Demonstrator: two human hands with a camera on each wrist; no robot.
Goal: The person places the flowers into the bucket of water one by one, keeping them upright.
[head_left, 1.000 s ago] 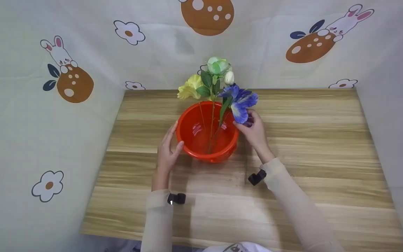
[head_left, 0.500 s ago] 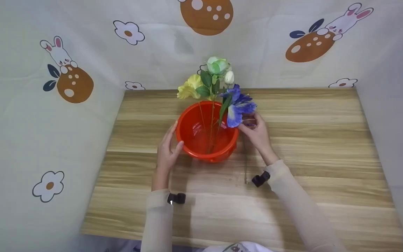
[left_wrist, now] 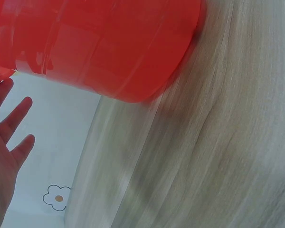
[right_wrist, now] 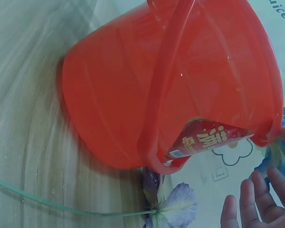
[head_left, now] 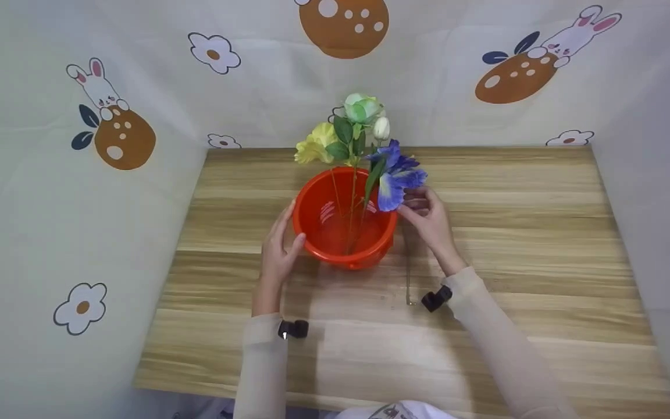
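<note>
A red bucket [head_left: 306, 227] stands upright with several artificial flowers leaning in it: a yellow flower [head_left: 315, 144], a pale green flower [head_left: 363, 108], a white bud [head_left: 381, 128] and a blue iris [head_left: 396, 180]. My left hand [head_left: 278, 256] rests against the bucket's left side, thumb at the rim, other fingers extended and spread in the left wrist view. At the right rim, my right hand [head_left: 430, 222] has its thumb by the blue iris; its fingers [right_wrist: 263, 192] look loosely extended. Beside the bucket lies a purple flower [right_wrist: 173, 209] on a green stem [right_wrist: 61, 205].
The wooden table [head_left: 515, 233] meets a printed cloth backdrop [head_left: 428, 75] behind the bucket and at both sides. The bucket's handle [right_wrist: 159, 90] hangs down its right side, by a red label [right_wrist: 204, 137]. The loose stem's end points toward the person.
My right hand has drawn back slightly to the right, and the blue iris has turned, its lower petal now nearer the bucket's rim. The bucket and left hand stay in place.
</note>
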